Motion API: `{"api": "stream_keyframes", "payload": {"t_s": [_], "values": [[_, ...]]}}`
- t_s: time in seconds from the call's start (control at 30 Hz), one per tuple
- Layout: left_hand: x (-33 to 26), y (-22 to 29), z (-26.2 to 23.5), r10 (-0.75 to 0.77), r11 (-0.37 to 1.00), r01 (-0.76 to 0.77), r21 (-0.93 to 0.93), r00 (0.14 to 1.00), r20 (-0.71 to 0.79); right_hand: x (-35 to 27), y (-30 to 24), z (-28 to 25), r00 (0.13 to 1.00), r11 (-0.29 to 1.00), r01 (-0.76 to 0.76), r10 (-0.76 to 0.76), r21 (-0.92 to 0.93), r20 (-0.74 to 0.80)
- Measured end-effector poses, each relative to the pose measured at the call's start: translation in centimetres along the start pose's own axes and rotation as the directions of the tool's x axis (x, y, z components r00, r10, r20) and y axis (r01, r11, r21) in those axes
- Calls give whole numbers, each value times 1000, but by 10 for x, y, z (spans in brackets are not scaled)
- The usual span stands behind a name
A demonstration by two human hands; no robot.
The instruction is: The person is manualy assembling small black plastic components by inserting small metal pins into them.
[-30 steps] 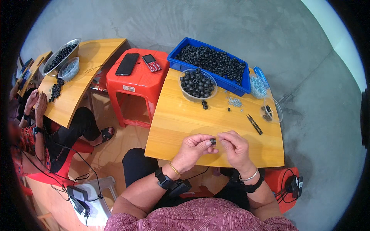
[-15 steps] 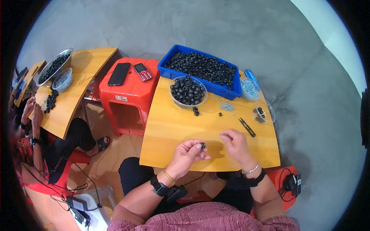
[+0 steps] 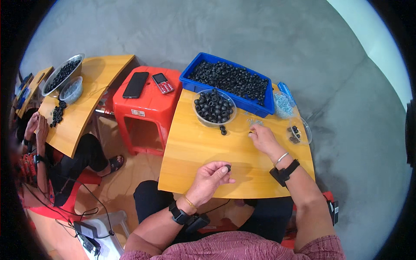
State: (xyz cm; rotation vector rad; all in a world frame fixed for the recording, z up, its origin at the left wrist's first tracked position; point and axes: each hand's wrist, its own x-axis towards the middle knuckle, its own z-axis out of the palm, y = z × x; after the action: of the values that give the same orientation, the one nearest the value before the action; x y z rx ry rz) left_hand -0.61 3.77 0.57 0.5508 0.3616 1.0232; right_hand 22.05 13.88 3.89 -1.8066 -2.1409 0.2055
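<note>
My left hand (image 3: 209, 180), above the near edge of the table, pinches a small black round bead-like part (image 3: 228, 167) between thumb and fingertips. Further out, my right hand (image 3: 265, 138) reaches onto the tabletop with its fingers drawn together. Its fingertips are at a small pile of silvery metal pieces (image 3: 256, 122), beside a single dark part, and what they grip is too small to make out. A clear round tub (image 3: 197, 116) heaped with black parts stands to the left, with a couple of loose black parts (image 3: 222, 130) in front of it.
Behind the tub, a blue tray (image 3: 184, 80) holds many black parts. A bag of small silvery pieces (image 3: 284, 106) and a clear cup (image 3: 307, 132) stand at the right. Two phones lie on a red stool (image 3: 149, 104). Another person's hands (image 3: 40, 128) work at the left table (image 3: 76, 125).
My right hand has moved away from my left, forward to the metal pile. My left hand still holds the black part. My right arm now covers the black snips.
</note>
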Motion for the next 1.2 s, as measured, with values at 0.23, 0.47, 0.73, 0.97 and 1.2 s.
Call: {"api": "stream_keyframes", "payload": {"t_s": [0.23, 0.47, 0.73, 0.97, 1.2], "values": [[3, 1, 0, 1, 999, 1, -48, 1000, 31, -7, -5, 2, 993, 996, 90, -89, -10, 72], [2, 1, -1, 8, 996, -2, -84, 997, 73, -68, -65, -25, 990, 739, -63, -37, 671, 134], [3, 1, 0, 1, 995, 6, -97, 997, 72, -101, -85, 0, 993, 362, -71, -67, 929, 102], [2, 1, -4, -22, 993, 30, -111, 997, 75, -100, -89, 7, 997, 328, -60, -33, 943, 75], [4, -2, -5, -5, 994, 12, -111, 998, 66, -101, -87, 12, 995, 234, -95, 37, 968, 89]]}}
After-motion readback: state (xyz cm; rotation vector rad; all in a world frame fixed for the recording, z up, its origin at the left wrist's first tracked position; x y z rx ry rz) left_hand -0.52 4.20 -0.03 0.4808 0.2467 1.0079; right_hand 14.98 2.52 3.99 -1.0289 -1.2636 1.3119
